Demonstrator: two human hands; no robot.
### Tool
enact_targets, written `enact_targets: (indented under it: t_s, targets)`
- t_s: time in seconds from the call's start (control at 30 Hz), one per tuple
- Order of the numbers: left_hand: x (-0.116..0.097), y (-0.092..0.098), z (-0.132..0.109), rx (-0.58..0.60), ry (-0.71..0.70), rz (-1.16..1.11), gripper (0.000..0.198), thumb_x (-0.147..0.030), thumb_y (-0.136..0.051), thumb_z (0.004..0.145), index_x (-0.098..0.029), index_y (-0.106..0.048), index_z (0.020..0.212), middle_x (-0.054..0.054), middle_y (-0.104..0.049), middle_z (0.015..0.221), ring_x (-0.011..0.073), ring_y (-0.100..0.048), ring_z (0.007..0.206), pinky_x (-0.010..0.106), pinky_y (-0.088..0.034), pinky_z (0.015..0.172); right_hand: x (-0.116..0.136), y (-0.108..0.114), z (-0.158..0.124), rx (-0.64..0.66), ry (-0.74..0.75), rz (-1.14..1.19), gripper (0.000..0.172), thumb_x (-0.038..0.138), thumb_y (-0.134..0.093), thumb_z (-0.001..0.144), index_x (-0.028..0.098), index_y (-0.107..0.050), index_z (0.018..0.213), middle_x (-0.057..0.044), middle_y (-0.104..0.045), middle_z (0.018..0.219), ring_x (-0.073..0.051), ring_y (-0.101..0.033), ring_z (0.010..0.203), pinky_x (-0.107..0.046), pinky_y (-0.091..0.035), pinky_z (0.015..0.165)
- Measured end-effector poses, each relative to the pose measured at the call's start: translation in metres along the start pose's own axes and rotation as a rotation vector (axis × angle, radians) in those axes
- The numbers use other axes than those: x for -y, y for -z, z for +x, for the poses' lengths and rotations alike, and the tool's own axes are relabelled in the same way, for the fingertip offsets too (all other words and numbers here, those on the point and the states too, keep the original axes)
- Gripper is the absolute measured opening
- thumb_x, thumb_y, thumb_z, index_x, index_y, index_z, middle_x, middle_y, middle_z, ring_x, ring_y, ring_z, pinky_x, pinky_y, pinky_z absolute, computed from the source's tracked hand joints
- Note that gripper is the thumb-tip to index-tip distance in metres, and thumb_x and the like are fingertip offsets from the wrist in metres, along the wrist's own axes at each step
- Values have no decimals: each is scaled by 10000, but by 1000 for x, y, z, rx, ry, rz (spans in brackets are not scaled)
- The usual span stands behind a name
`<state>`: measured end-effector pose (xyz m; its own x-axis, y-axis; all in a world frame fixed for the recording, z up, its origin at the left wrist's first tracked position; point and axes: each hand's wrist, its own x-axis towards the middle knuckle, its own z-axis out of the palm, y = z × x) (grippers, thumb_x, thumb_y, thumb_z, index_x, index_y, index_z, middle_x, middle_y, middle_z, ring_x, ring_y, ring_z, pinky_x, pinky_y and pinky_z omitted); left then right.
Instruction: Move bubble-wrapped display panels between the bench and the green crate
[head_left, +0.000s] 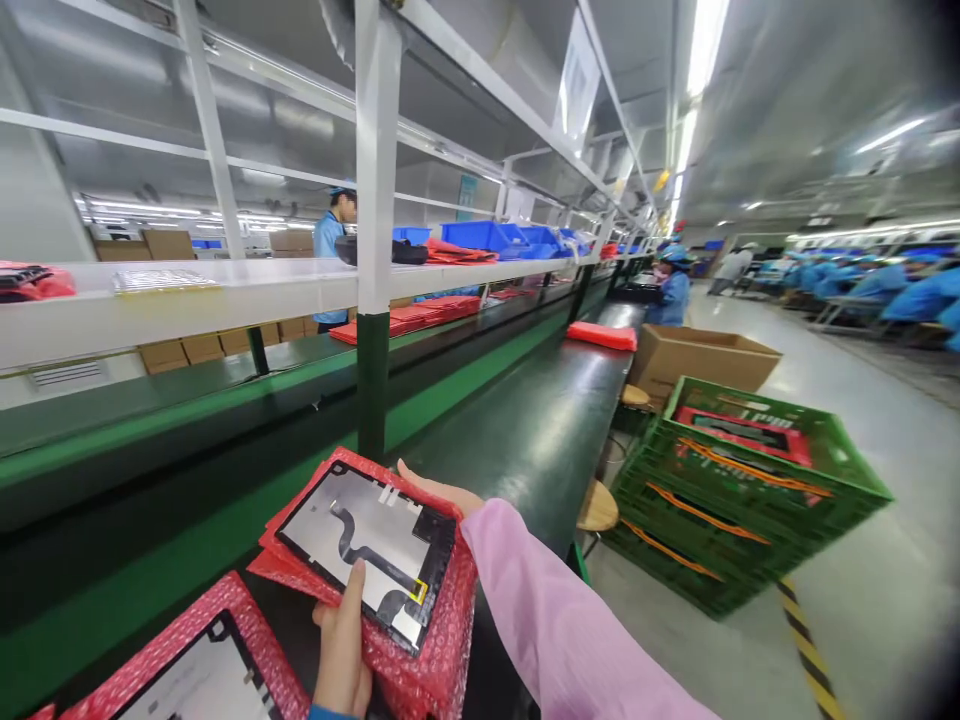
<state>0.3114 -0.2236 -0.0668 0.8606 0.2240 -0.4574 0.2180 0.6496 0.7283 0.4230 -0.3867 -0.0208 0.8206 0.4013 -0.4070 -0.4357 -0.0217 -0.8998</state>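
A display panel (367,545), its silver back facing up with a dark ribbon cable across it, lies on red bubble-wrap bags (420,665). My left hand (346,630) grips the near edge, thumb on the panel and its other fingers mostly hidden underneath. At the far right edge, my right hand (442,492), in a pink sleeve, closes on the red bubble wrap; most of its fingers are out of sight. To the lower left lies a second display panel (202,680) on red bubble wrap, cut off by the frame.
A dark green bench (510,430) runs ahead, bearing a red stack (601,336). Stacked green crates (720,520), a cardboard box (697,355) and a wooden stool (598,507) stand right. Above the bench, a white shelf (292,290) holds blue bins (480,237). A post (375,200) rises in front.
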Motion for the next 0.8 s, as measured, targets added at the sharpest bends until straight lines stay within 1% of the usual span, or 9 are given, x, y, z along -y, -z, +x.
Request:
enact_targets:
  t_s: [0.1,0.2,0.27,0.4,0.57,0.63,0.7,0.77,0.8]
  targets:
    - [7,-4,12,-41,20,26,348,-225,-686,849,-161,-498,1134,158,-635,1253,258,-627,1152,406,-485,1028,5,6,17,94,-64,-72,726,774,-322,883,156,-692,974,-91,-697,776,-263,-685,873,-408,-558,817]
    - [16,-6,18,-1,-28,42,375,-210,-720,821,-178,-505,1126,137,-643,1238,233,-615,1169,382,-455,1056,0,14,14,144,2,-160,531,641,-587,844,161,-670,1055,-83,-711,946,-253,-666,952,-385,-546,855]
    - [18,-7,18,36,-17,52,402,-199,-722,819,-181,-493,1149,131,-634,1251,218,-608,1177,364,-445,1063,-7,19,7,122,49,-192,514,469,-757,758,182,-625,1163,-59,-705,1027,-244,-656,977,-370,-534,878]
    - [1,-5,13,180,104,128,392,-239,-730,811,-165,-534,1142,128,-672,1181,230,-637,1126,364,-474,1024,-22,23,-1,-30,91,-266,521,371,-754,753,172,-593,1207,-67,-708,1017,-270,-663,936,-430,-526,883]
    - [-31,6,-3,268,184,187,293,-278,-636,861,-107,-613,1098,158,-693,1127,298,-613,1159,428,-490,986,-38,22,-14,-378,273,-401,455,401,-732,773,139,-637,1133,-128,-657,1168,-314,-560,1160,-461,-350,1084]
    - [-35,12,-20,239,79,193,335,-260,-582,886,-160,-571,1205,112,-642,1257,266,-529,1268,401,-436,1047,-54,24,-35,-517,377,-425,497,427,-711,776,145,-618,1175,-139,-589,1294,-304,-484,1257,-439,-281,1129]
    - [-27,18,-47,196,-174,213,472,-235,-587,872,-233,-479,1332,52,-486,1454,223,-361,1401,339,-322,1135,-81,31,-69,-652,475,-422,530,470,-686,763,167,-607,1190,-126,-553,1347,-282,-445,1296,-414,-253,1144]
    - [-6,22,-84,232,-442,278,650,-221,-627,839,-257,-363,1433,19,-278,1582,207,-165,1477,297,-171,1192,-123,43,-114,-799,537,-384,552,528,-663,722,186,-617,1152,-117,-586,1301,-276,-474,1261,-408,-261,1139]
    - [11,23,-105,322,-510,334,713,-222,-641,827,-251,-320,1463,16,-217,1603,208,-91,1489,299,-98,1205,-149,50,-139,-884,548,-348,561,563,-640,705,188,-624,1122,-118,-608,1261,-281,-493,1237,-411,-276,1130]
